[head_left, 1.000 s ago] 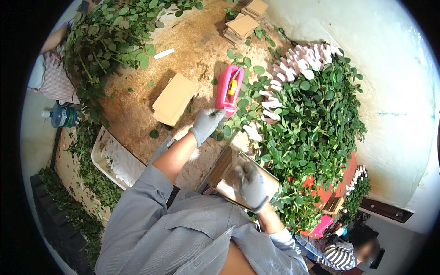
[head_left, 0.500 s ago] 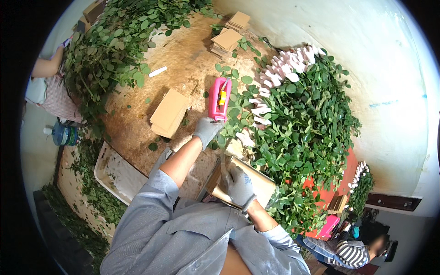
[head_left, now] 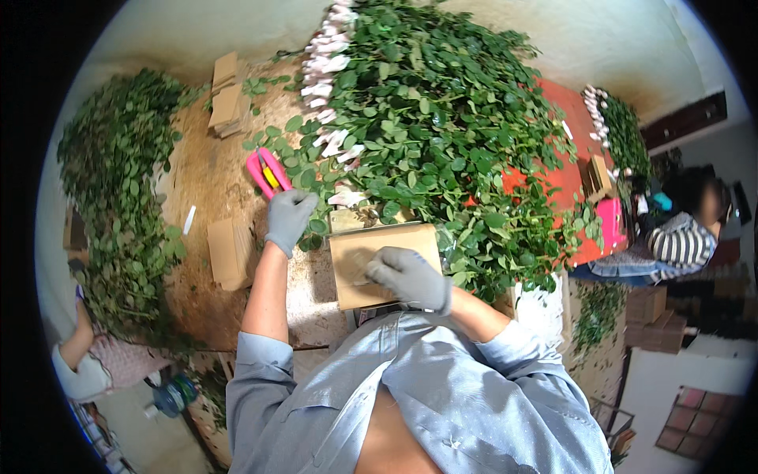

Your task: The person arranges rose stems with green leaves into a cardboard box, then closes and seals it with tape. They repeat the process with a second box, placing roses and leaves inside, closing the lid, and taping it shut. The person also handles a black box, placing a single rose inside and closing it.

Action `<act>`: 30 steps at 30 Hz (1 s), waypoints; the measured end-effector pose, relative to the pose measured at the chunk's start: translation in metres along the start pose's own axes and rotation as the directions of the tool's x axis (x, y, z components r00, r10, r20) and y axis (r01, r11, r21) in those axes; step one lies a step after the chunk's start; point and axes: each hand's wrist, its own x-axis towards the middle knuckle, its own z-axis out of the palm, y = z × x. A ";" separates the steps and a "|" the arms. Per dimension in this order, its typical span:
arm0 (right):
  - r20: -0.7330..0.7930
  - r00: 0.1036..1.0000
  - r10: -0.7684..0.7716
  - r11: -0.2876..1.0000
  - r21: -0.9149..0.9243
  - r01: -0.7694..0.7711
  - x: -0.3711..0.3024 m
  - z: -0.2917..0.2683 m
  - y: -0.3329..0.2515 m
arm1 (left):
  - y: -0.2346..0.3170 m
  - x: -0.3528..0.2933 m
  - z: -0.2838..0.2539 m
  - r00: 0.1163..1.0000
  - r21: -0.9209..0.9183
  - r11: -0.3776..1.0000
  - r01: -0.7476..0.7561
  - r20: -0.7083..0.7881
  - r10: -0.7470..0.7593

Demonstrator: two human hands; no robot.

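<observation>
Brown cardboard [head_left: 347, 294] lies at the near side of the desk [head_left: 193, 296], right hand [head_left: 412, 278] over it, fingers bunched. Left hand [head_left: 289, 219], apart, curls at the near end of a pink tape dispenser [head_left: 255, 168]. Grip of either: indeterminable. Leafy stems [head_left: 454, 118] lie beyond.

From afar I see a brown table [head_left: 189, 278] bearing a leafy heap [head_left: 118, 197] at left, a white strip [head_left: 189, 220], a card stack [head_left: 228, 254]; farther back, more cards [head_left: 227, 107]; a pink dispenser [head_left: 269, 175] beside loose leaves [head_left: 294, 125]; stems [head_left: 446, 118] at right.
</observation>
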 end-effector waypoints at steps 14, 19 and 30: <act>-0.310 0.948 0.069 0.890 0.449 0.082 -0.079 -0.089 0.033 | 0.076 0.043 0.189 0.764 0.276 0.941 -0.197 0.644 -0.029; -0.204 0.958 0.203 0.810 0.584 -0.047 -0.105 -0.085 0.057 | 0.075 0.043 0.208 0.586 0.320 0.890 -0.324 0.807 -0.077; -0.251 0.958 0.139 0.907 0.421 -0.021 -0.141 -0.051 0.088 | 0.108 0.020 0.205 0.821 0.670 0.591 -0.450 0.570 -0.021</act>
